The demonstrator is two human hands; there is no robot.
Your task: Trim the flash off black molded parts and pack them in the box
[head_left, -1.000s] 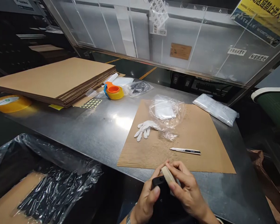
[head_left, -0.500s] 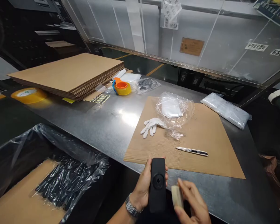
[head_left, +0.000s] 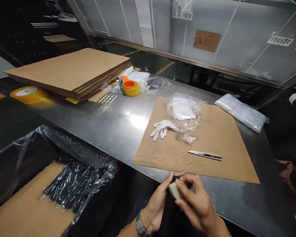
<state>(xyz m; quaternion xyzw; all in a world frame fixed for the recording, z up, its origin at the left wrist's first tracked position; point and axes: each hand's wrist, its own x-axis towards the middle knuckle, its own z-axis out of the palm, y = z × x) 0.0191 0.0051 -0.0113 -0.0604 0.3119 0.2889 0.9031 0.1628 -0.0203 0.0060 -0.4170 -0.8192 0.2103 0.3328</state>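
Note:
A long black part (head_left: 168, 210), flat-faced with a round recess in the earlier view, is gripped by my left hand (head_left: 156, 206) near the table's front edge. My right hand (head_left: 198, 202) pinches a small beige block (head_left: 174, 191), whose exact kind I cannot make out. That block lies against the black part's upper end. Much of the part is now tilted and hidden behind my fingers. Beyond my hands a utility knife (head_left: 204, 155) rests on the cardboard sheet (head_left: 160, 158), with a white glove (head_left: 164, 128) and a clear plastic bag (head_left: 185, 108) farther back.
A stack of cardboard sheets (head_left: 71, 69) stands at the left, with tape rolls (head_left: 29, 94) and an orange tape dispenser (head_left: 129, 86) beside it. A plastic-lined bin (head_left: 96, 194) is at lower left. A wrapped white packet (head_left: 241, 112) lies at the right.
My right hand has moved left, bringing the beige block onto the black part. The black part has turned so its recessed face no longer shows. The camera view has shifted slightly.

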